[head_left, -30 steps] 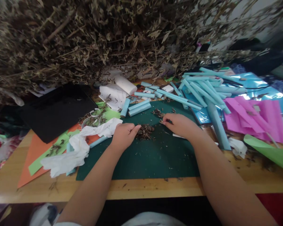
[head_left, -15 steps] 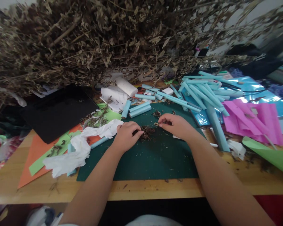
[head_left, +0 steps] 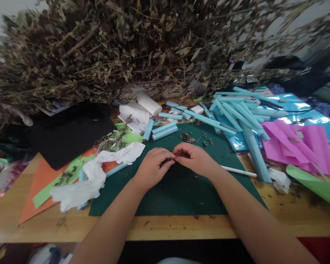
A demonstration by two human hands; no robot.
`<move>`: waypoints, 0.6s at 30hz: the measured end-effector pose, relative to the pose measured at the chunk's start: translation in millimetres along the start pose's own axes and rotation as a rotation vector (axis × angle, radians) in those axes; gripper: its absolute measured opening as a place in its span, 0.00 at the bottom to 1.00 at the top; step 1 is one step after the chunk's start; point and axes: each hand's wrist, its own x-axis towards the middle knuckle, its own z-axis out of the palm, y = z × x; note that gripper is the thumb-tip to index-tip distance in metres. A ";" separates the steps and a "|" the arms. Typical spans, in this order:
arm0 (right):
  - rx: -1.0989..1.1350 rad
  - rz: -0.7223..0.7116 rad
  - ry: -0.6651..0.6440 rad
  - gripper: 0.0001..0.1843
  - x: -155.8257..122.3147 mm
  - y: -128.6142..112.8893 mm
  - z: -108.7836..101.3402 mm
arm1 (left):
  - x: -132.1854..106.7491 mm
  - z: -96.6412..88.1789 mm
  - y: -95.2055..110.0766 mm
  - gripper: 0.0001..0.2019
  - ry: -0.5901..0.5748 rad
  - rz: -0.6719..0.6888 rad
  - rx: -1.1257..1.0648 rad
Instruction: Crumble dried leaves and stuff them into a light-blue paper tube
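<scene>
My left hand [head_left: 155, 165] and my right hand [head_left: 192, 157] meet over the dark green mat [head_left: 181, 194], fingertips touching. Both are closed in a pinch around dried leaves [head_left: 173, 156], of which only a little dark brown shows between the fingers. Just beyond my right hand, more dried leaf bits [head_left: 188, 138] lie scattered on the mat. A thin white stick [head_left: 239, 171] lies to the right, partly behind my right forearm.
Rolled blue paper tubes [head_left: 165, 131] lie behind the mat, with a larger pile at the right. Crumpled white tissue [head_left: 79, 190], a black flat object [head_left: 71, 132] and pink paper [head_left: 299, 143] lie around. A big dried plant bundle [head_left: 154, 47] overhangs the back.
My right hand has moved left and down to meet my left hand, which has shifted slightly right. The leaf pile between them is now mostly covered. More of the white stick shows.
</scene>
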 end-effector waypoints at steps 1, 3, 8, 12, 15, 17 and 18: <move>0.057 0.010 -0.010 0.04 -0.1 0.7 0.4 | -0.2 0.3 -0.2 0.05 0.030 0.000 -0.018; 0.197 0.006 0.035 0.05 0.7 1.1 0.9 | -0.1 0.3 1.9 0.04 0.117 -0.047 -0.078; 0.662 -0.060 0.312 0.19 11.1 -24.7 13.7 | 2.0 -0.8 31.9 0.03 0.192 -0.113 -0.281; 0.683 -0.224 0.428 0.30 17.5 -62.2 42.8 | -11.4 7.0 61.4 0.06 0.513 -0.205 -0.448; 0.544 -0.378 0.543 0.32 13.1 -74.1 65.5 | -35.8 16.8 73.1 0.14 0.657 -0.384 -0.612; 0.449 -0.453 0.496 0.33 4.2 -74.0 76.8 | -51.8 18.5 75.4 0.26 0.616 -0.431 -0.698; 0.411 -0.483 0.443 0.34 -2.0 -73.4 81.1 | -57.6 16.7 75.1 0.32 0.589 -0.424 -0.713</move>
